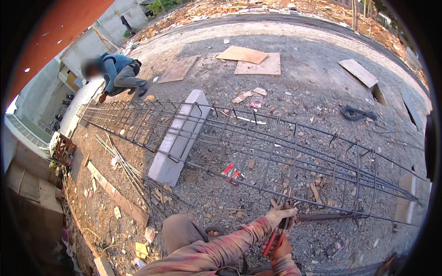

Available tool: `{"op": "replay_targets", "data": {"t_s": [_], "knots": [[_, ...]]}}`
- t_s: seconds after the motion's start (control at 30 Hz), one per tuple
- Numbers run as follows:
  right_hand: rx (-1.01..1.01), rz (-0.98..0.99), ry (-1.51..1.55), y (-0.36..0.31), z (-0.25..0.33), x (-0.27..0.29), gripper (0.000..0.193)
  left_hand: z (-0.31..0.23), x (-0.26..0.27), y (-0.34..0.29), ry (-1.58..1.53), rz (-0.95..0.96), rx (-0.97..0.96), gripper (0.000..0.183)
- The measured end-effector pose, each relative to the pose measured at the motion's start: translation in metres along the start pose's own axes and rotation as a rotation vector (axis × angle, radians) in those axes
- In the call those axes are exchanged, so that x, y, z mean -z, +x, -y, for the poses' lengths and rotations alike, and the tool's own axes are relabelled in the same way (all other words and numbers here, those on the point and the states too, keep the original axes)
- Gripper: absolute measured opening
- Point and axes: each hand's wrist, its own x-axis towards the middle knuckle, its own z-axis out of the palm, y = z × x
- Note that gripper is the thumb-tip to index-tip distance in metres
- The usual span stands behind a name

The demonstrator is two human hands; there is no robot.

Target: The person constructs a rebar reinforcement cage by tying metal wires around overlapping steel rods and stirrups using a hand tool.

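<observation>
A long cage of steel reinforcing bars (258,142) lies across gravel ground, propped on a grey concrete block (177,138). My left hand (282,215) is at the cage's near bottom bar, by a stirrup joint. My right hand (280,248) grips red-handled pliers (274,240), whose jaws reach up to the same joint. Both forearms wear a faded reddish patterned sleeve. My knee in brown trousers (182,232) is bent at the lower middle.
Another person in a blue top (119,73) crouches at the cage's far left end. Loose rods (133,175) and wooden planks lie at the left. Plywood sheets (251,60) lie beyond. A red packet (232,172) sits under the cage, a black coil (357,113) at right.
</observation>
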Motion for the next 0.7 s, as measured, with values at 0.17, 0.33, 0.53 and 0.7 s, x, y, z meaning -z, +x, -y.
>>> {"op": "replay_targets", "data": {"t_s": [0.17,0.33,0.53,0.7], "knots": [[-0.105,0.107,0.158,0.033,-0.023,0.018,0.054,0.005,-0.004,0.011,0.145,-0.117,0.136,0.027],[0.468,0.194,-0.326,0.039,-0.011,0.021,0.051,0.028,-0.009,0.027,0.684,-0.485,-0.336,0.035],[-0.165,0.332,-0.086,0.021,0.040,0.029,0.069,-0.016,-0.039,-0.019,0.004,-0.156,0.103,0.020],[-0.200,0.423,-0.255,0.023,0.059,0.047,0.067,0.017,-0.039,-0.006,-0.051,-0.175,-0.060,0.019]]}}
